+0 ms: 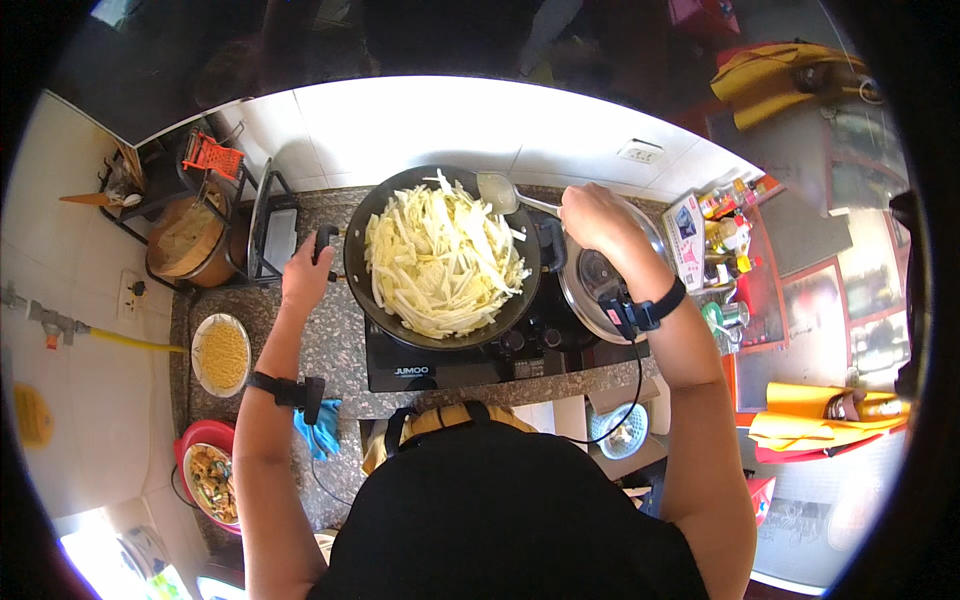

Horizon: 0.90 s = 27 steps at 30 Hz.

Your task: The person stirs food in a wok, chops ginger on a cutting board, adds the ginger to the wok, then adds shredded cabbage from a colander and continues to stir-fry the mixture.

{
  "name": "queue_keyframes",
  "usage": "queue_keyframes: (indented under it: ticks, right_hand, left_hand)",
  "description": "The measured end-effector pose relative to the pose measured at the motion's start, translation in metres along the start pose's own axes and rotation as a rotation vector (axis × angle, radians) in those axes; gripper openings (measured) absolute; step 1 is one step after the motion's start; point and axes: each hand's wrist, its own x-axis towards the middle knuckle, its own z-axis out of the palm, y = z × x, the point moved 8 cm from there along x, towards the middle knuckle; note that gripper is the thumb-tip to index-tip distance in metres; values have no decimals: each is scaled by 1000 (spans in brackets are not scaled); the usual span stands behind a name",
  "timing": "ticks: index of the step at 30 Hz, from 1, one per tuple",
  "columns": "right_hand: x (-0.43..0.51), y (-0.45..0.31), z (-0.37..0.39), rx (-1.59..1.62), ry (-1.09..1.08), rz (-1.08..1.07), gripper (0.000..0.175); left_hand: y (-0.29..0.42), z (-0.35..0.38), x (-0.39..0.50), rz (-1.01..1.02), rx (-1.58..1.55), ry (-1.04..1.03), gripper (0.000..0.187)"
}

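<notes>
A dark two-handled wok (358, 300) sits on a black gas stove (450, 373), heaped with shredded napa cabbage (442, 262). At its left side, my left hand (306, 276) is closed around the wok's black loop handle (327, 244). My right hand (598, 216) grips the handle of a metal spatula (497, 193), whose blade lies over the wok's upper right rim, beside the cabbage. Beneath my right hand and forearm, a round lid with a steel rim (576, 296) rests on the right side of the stove, partly hidden.
Left on the granite counter stand a bowl of small yellow pieces (222, 355), a plate of cooked food (210, 480) and a blue cloth (321, 429). A black rack (259, 225) stands behind. Several bottles (724, 232) and a box (684, 238) are at the right.
</notes>
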Motion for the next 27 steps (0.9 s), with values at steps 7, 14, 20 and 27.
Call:
queue_keyframes:
  ticks: [7, 14, 20, 27]
  right_hand:
    - [63, -27, 36, 162, -314, 45, 26]
    - [54, -98, 53, 98, -73, -510, 25]
    - [-31, -84, 44, -131, 114, -741, 10]
    - [-106, -55, 53, -298, 14, -636, 32]
  left_hand:
    - [3, 0, -4, -9, -24, 16, 63]
    - [4, -1, -4, -38, 7, -21, 65]
    - [2, -2, -2, -23, 9, 30, 63]
    - [1, -2, -3, -14, -33, 38, 62]
